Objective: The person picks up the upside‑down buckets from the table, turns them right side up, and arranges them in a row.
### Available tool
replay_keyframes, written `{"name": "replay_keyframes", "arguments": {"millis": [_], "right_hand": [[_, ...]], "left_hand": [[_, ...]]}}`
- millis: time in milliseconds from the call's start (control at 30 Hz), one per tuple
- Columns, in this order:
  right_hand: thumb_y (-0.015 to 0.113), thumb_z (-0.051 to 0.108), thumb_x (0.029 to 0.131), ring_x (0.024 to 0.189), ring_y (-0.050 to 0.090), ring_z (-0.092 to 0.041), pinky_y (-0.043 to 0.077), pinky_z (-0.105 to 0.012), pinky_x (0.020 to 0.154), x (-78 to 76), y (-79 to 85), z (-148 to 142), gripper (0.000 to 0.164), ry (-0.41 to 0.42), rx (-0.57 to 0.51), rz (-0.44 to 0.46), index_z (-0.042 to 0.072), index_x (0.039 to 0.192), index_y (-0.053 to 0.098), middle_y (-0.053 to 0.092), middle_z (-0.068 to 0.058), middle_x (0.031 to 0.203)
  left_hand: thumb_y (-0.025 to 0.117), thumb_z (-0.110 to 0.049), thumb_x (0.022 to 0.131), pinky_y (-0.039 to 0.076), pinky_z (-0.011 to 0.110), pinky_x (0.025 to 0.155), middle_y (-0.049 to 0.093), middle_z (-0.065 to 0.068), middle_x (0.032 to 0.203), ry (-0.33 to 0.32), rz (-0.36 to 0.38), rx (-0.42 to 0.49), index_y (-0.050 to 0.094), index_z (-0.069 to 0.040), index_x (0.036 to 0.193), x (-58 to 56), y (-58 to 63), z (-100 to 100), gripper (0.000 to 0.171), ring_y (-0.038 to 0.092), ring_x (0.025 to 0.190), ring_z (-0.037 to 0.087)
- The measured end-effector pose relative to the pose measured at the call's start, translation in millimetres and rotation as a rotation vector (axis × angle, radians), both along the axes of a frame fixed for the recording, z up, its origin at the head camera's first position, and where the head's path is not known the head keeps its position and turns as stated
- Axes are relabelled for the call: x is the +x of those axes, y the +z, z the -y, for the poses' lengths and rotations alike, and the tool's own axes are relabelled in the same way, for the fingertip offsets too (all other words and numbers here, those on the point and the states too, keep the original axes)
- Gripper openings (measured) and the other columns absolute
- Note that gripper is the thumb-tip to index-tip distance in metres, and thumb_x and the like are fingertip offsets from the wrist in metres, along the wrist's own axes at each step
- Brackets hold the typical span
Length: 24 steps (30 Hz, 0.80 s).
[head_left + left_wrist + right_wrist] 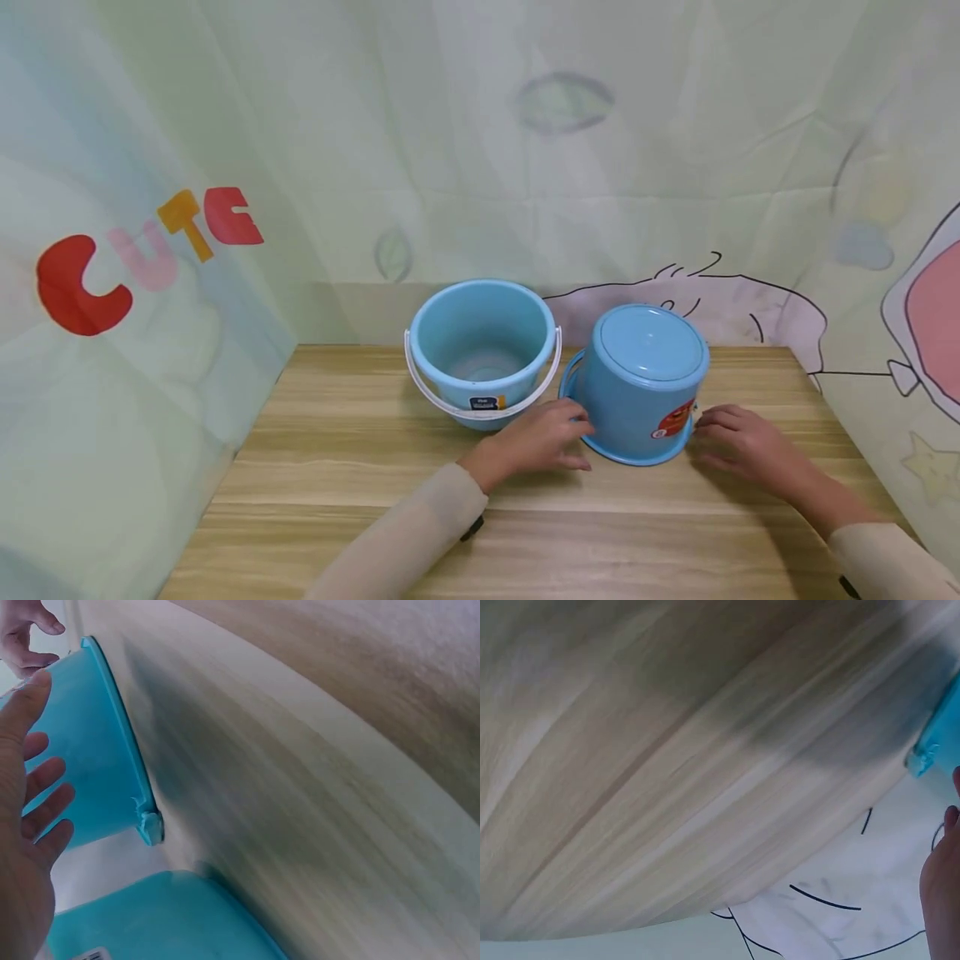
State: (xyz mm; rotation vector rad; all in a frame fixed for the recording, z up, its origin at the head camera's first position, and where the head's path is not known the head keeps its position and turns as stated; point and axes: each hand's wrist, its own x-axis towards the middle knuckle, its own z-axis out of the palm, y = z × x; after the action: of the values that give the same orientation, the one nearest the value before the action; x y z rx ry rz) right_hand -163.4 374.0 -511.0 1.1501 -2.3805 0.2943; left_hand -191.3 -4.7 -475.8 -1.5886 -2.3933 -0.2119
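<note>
If left hand, right hand (fingers loosely spread on both) nudge upturned blue bucket unevenly, might bump white-handled bucket lol.

Head cam looks forward and down from above the table, far enough back to catch my left hand, my right hand, the upright bucket, the upside-down bucket and the printed backdrop. Left wrist cam's way closer and rolled sideways, so the table fills its right side; it peeks past my left hand at both buckets and my right hand, all shared with the head view. Right wrist cam's low over the table, basically flipped, backdrop along the bottom. All three share the upside-down bucket, just a sliver in that last one.
</note>
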Motion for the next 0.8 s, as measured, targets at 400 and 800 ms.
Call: {"name": "replay_keyframes", "arguments": {"millis": [400, 800], "right_hand": [[0.086, 0.019, 0.081, 0.099, 0.073, -0.024, 0.061, -0.042, 0.081, -6.6, -4.8, 3.6, 0.027, 0.129, 0.097, -0.016, 0.009, 0.105, 0.079, 0.078, -0.005, 0.108], [0.090, 0.008, 0.069, 0.100, 0.072, -0.025, 0.062, -0.044, 0.081, -11.6, -5.9, 5.1, 0.038, 0.116, 0.155, 0.046, 0.011, 0.104, 0.078, 0.076, -0.005, 0.108]], "left_hand": [[0.075, -0.048, 0.092, 0.053, 0.024, 0.091, 0.070, -0.003, 0.107, 0.040, 0.031, -0.168, 0.077, -0.017, 0.114, -10.2, -13.6, -7.6, 0.038, 0.065, 0.100, 0.012], [0.075, -0.042, 0.094, 0.050, 0.022, 0.083, 0.068, -0.008, 0.093, 0.031, 0.051, -0.224, 0.078, -0.020, 0.102, -20.0, -22.4, -15.8, 0.024, 0.062, 0.088, 0.007]]}}
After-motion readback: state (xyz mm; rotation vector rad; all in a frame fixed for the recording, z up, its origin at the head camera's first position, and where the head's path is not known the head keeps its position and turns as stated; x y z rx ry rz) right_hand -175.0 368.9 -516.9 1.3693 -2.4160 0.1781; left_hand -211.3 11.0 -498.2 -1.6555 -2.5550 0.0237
